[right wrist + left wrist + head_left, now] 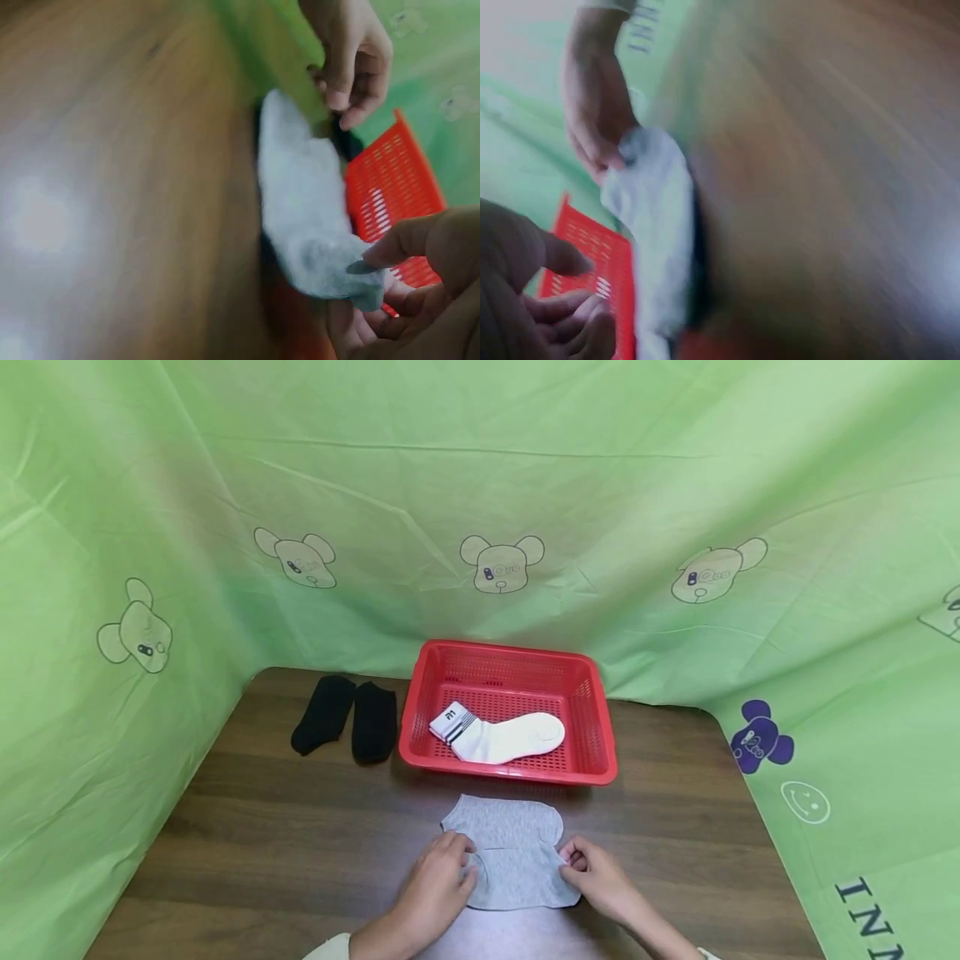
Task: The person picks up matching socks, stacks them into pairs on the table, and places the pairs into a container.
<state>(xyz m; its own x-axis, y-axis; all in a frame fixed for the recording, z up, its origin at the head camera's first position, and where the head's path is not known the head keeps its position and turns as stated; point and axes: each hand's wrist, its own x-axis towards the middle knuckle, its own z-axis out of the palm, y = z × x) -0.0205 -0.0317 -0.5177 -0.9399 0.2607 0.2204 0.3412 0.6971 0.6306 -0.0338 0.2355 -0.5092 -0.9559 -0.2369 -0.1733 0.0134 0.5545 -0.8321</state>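
Two light grey ankle socks lie on the table in front of me in the head view. The nearer grey sock (528, 878) overlaps the farther grey sock (502, 821). My right hand (600, 878) pinches the right end of the nearer sock between thumb and fingers, and the right wrist view shows that end bunched in the grip. At the left end, my left hand (438, 885) hovers close by the cuff opening with loosely bent fingers. A gap shows between that hand and the grey cloth in the right wrist view.
Behind the grey socks stands a red plastic basket (517, 773), with white socks (525, 737) with striped cuffs inside. Left of it lie two black socks (324, 714) side by side. Green printed cloth (390, 602) hangs around the wooden table (300, 835).
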